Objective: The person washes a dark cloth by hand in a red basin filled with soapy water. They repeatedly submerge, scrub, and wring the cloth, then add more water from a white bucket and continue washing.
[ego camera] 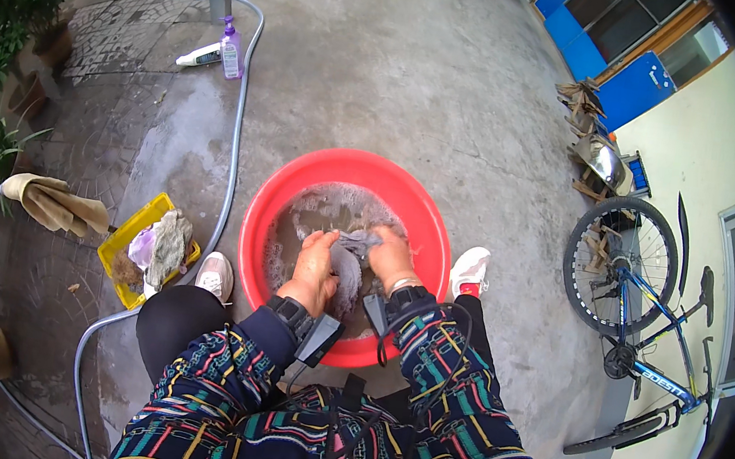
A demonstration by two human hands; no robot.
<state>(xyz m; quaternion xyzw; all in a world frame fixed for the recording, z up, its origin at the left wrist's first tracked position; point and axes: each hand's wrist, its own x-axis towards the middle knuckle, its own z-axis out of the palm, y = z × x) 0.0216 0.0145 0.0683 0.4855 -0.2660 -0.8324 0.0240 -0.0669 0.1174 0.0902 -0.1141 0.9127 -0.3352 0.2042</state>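
A wide red plastic basin (355, 166) stands on the concrete floor between my feet, with cloudy, sudsy water in it. Over the water my left hand (313, 271) and my right hand (392, 256) are close together, both on a wet grey cloth (347, 270). The cloth is bunched between them, and a part hangs down into the water. My right hand's fingers are closed around the upper bunch. My left hand's fingers grip the cloth's left side. Dark straps with small devices are on both wrists.
Left of my left shoe, a yellow plastic basket (115, 249) holds grey and lilac cloths. A grey hose (238, 136) runs past it. Farther up stand a purple pump bottle (231, 53) and a lying white bottle (199, 55). A blue bicycle (652, 370) leans at the right wall.
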